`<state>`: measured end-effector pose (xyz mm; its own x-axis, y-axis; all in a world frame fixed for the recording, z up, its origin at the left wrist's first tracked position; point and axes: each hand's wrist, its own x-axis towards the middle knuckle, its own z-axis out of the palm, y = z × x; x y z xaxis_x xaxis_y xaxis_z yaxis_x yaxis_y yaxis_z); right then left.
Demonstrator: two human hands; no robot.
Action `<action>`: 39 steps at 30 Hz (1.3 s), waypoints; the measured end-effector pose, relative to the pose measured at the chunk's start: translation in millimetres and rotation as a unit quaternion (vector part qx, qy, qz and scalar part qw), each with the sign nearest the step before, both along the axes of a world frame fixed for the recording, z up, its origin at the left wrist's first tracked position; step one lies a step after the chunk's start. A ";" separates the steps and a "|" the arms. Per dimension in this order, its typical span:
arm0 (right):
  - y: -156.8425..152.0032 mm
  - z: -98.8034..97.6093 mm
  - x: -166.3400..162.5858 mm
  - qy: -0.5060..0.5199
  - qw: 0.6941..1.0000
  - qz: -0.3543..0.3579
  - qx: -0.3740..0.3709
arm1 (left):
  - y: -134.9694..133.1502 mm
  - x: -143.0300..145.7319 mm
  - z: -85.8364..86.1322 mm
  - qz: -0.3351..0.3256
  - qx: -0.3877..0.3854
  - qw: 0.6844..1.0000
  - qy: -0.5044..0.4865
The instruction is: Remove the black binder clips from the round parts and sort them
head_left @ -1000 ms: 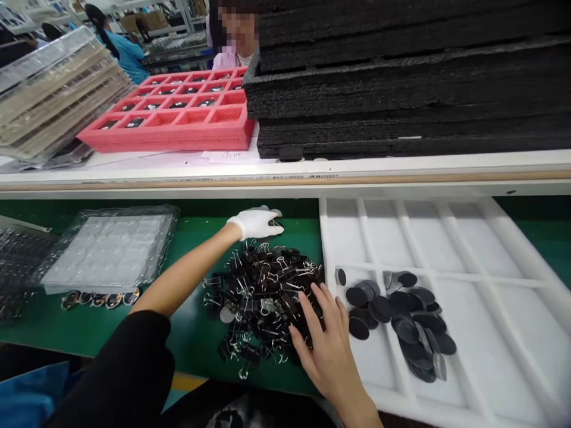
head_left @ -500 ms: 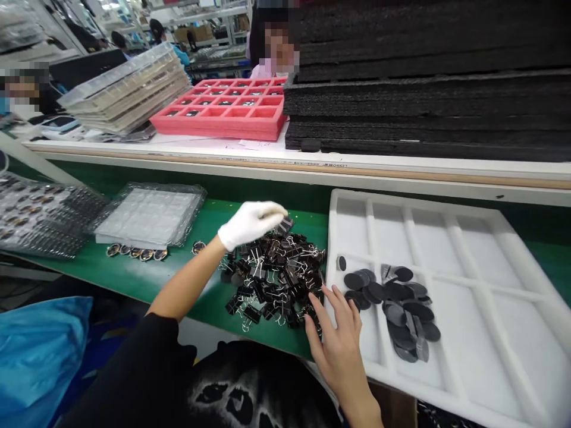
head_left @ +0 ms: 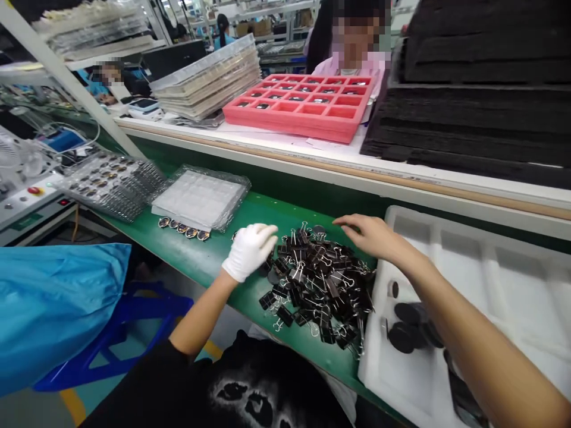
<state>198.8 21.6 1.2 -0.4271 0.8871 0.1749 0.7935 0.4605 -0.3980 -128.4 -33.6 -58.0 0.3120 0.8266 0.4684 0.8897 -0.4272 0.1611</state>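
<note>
A heap of black binder clips (head_left: 328, 279) with silver wire handles lies on the green table. My left hand (head_left: 250, 251), in a white glove, is at the heap's left edge with its fingers loosely bent and slightly apart; nothing shows in them. Bare, my right hand (head_left: 372, 236) hovers over the far right side of the heap, fingers stretched and apart. Between the hands, a dark grey disc (head_left: 319, 230) lies at the heap's far edge. Several black discs (head_left: 404, 336) sit in the white foam tray (head_left: 372, 356) at right, partly hidden by my right forearm.
Small round ringed parts (head_left: 182, 228) line up beside a clear plastic tray stack (head_left: 200, 196). More filled trays (head_left: 111, 184) stand farther left. On the shelf are a pink foam tray (head_left: 294, 122) and black foam sheets (head_left: 468, 119). A person sits behind it. A blue stool (head_left: 129, 327) is at lower left.
My view has swung left. My left hand has come from above the heap down to its left edge, no longer pinching a dark piece. My right hand has reached forward to the heap's far side.
</note>
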 end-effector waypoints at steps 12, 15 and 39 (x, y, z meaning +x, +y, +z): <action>77.3 -57.0 -33.6 -0.049 0.992 0.041 -0.107 | 22.6 -74.2 -57.2 0.181 -0.171 0.965 -0.080; 75.2 -54.0 -24.6 -0.028 0.996 0.028 -0.076 | 20.6 -64.8 -62.3 0.165 -0.161 0.966 -0.114; -182.4 -0.1 -21.9 0.443 0.892 -0.072 -0.043 | -62.8 124.9 43.5 -0.182 -0.283 0.817 -0.468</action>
